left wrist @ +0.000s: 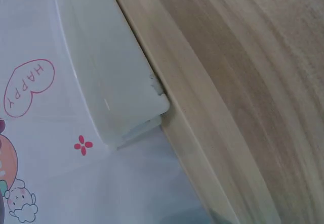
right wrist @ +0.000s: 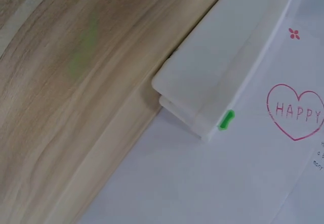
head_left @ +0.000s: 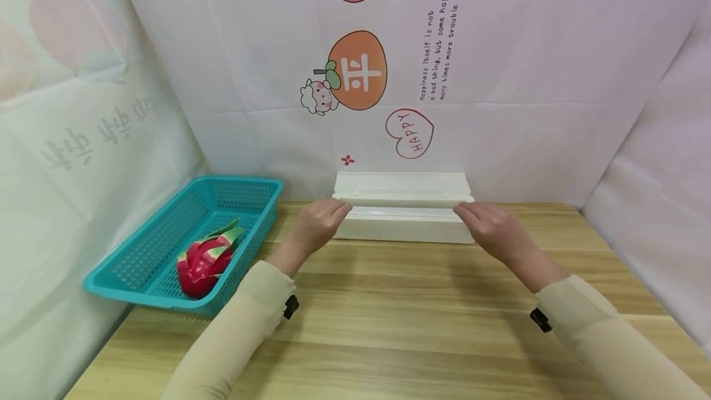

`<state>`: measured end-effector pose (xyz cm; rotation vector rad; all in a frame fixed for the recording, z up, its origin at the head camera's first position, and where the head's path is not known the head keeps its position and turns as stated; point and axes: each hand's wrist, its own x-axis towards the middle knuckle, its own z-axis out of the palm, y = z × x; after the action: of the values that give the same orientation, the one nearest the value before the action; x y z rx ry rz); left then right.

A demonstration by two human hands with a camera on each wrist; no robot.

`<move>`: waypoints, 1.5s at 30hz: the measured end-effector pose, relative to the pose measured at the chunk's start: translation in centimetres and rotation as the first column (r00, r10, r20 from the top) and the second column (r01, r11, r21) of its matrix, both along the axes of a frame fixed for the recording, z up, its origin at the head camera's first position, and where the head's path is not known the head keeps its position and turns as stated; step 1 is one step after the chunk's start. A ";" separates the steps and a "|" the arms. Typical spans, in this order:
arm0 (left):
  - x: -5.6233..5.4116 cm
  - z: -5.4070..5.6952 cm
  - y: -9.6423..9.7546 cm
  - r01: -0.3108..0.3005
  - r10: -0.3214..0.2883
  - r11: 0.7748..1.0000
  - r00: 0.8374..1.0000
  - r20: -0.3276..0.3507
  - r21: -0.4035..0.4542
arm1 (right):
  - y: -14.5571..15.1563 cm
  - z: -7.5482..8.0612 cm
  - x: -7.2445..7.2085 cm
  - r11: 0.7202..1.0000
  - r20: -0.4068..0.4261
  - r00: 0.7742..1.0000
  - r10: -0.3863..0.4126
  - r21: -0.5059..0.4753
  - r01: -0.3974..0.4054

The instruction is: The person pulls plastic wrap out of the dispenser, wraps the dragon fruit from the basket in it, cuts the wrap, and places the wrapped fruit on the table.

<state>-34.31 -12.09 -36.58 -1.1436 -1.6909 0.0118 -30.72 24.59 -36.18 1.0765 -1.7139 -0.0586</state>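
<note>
A long white cling film dispenser (head_left: 405, 230) stands at the table's back edge with its lid (head_left: 402, 183) raised. Both hands are at its opening, one near each end. My left hand (head_left: 319, 225) has curled fingers and seems to pinch one edge of the clear film, its fingertips at the left end. At the right end, my right hand (head_left: 493, 227) pinches in the same way. The film itself is hardly visible. The left wrist view shows one end of the dispenser (left wrist: 109, 77); the right wrist view shows the other end (right wrist: 207, 62), with a green tab (right wrist: 226, 120). Neither wrist view shows fingers.
To the left, a teal basket (head_left: 139, 297) holds a red dragon fruit (head_left: 202, 267). The wooden table (head_left: 389, 326) stretches in front of the dispenser. A white printed cloth (head_left: 500, 79) hangs right behind it, with more cloth at both sides.
</note>
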 end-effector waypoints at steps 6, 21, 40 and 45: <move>0.7 0.8 0.0 0.007 -0.007 1.000 1.000 -0.016 0.006 | 0.0 0.8 0.8 1.000 -0.009 1.000 0.017 -0.014 -0.017; 2.2 2.4 -0.7 0.046 -0.044 0.998 0.998 -0.046 0.034 | -1.0 2.8 2.2 0.996 -0.077 0.995 0.062 -0.053 -0.066; 4.9 5.1 -1.2 0.075 -0.067 0.995 0.991 -0.117 0.063 | -1.9 6.1 5.5 0.984 -0.145 0.986 0.085 -0.141 -0.106; 5.5 6.1 -1.4 0.071 -0.063 0.995 0.991 -0.121 0.068 | -2.5 7.2 6.4 0.971 -0.185 0.976 0.115 -0.185 -0.150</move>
<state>-28.80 -13.48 -30.51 -1.1228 -1.5351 -0.0230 -24.33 22.10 -28.96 1.0047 -1.4558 0.0996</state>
